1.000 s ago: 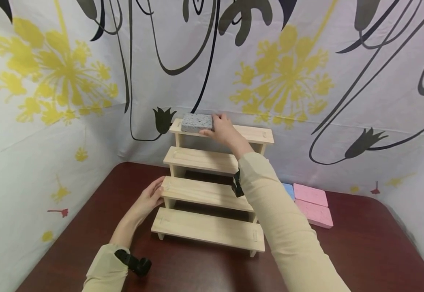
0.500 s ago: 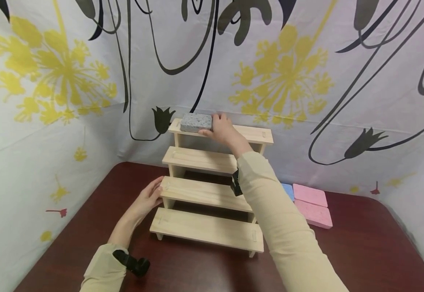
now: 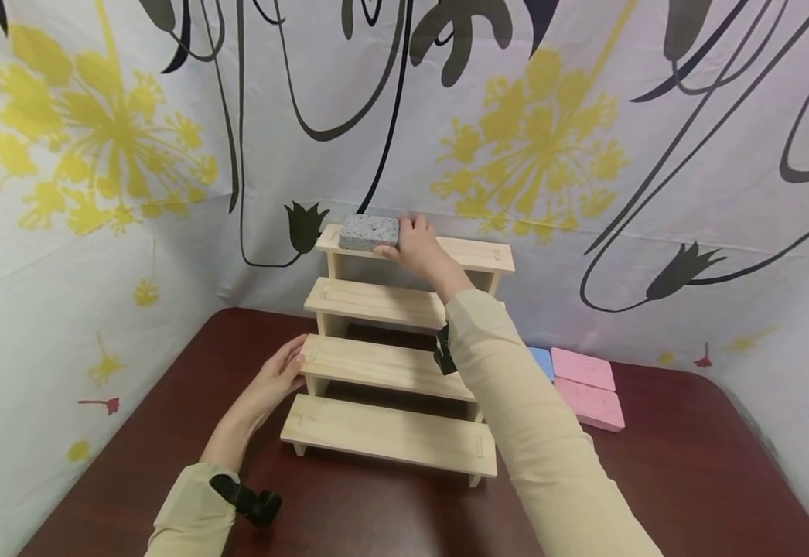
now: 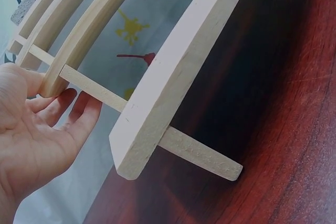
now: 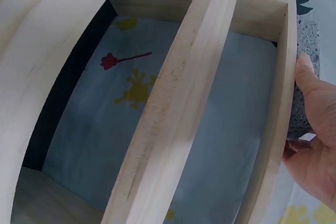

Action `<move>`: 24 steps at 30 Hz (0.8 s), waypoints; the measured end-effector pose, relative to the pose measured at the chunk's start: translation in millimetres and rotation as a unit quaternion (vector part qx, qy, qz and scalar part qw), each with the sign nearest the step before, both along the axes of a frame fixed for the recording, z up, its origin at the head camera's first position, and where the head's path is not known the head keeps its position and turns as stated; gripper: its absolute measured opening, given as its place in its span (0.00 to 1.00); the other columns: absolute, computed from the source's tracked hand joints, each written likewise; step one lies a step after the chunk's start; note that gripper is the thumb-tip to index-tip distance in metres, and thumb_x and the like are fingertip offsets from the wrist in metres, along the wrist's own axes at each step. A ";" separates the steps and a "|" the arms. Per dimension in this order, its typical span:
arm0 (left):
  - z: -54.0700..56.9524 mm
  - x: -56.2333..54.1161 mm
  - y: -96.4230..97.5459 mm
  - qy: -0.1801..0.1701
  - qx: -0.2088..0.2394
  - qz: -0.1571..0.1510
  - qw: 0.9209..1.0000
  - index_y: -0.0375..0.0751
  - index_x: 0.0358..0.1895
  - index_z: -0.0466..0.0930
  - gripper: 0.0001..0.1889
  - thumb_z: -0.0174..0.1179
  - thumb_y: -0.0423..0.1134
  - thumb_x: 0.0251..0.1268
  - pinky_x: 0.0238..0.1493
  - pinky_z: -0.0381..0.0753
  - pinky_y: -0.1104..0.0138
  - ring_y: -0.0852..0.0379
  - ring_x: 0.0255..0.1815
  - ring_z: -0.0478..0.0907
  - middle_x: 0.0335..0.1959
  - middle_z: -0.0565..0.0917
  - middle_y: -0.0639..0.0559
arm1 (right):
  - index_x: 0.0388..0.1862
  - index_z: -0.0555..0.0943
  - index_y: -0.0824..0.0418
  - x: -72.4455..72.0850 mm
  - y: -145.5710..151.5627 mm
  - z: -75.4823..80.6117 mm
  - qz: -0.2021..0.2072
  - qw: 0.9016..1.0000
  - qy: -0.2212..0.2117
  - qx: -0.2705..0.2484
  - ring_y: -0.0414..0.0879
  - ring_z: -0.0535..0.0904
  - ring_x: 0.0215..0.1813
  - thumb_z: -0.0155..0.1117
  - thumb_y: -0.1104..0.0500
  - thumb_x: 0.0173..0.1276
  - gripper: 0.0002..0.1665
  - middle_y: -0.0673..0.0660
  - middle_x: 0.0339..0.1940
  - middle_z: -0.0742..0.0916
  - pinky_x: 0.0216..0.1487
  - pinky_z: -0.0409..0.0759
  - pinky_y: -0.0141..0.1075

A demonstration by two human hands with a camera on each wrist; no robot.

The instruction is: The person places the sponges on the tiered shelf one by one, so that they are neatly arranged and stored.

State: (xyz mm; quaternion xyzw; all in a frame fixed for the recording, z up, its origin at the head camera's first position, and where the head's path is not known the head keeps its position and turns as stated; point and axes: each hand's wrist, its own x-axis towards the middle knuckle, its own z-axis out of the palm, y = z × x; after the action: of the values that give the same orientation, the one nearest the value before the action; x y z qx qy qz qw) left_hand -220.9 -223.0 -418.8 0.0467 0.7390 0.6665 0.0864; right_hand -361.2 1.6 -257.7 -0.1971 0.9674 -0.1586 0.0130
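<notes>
Grey speckled rectangular block [image 3: 368, 231] rests atop the pale wooden four-tier stand [image 3: 384, 367], between thumb and half-bent fingers of our right hand [image 3: 418, 246], which pinch its end; our left hand [image 3: 279, 377] curls round a lower tier's end.

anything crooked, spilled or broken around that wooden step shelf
Nothing stands out. The wooden shelf stands upright on the table, the grey block rests on its top tier, and the pink blocks lie neatly together beside the partly hidden blue block. No spill or damage shows.
</notes>
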 end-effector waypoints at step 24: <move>-1.0 0.9 0.3 0.003 0.003 -0.007 1.000 0.38 0.72 0.37 0.27 0.33 0.36 0.75 0.69 0.56 0.47 0.38 0.72 0.47 0.72 0.44 0.34 | 0.73 0.43 0.64 15.7 31.4 -7.7 -0.018 0.993 0.015 -0.119 0.59 0.52 0.72 0.61 0.43 0.60 0.55 0.68 0.71 0.54 0.72 0.56 0.48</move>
State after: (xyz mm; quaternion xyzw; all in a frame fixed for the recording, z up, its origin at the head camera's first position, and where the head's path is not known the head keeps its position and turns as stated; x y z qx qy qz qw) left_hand -220.0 -222.7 -419.8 0.0543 0.7368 0.6681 0.0885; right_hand -345.5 33.0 -265.4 -0.1824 0.9450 -0.2699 -0.0275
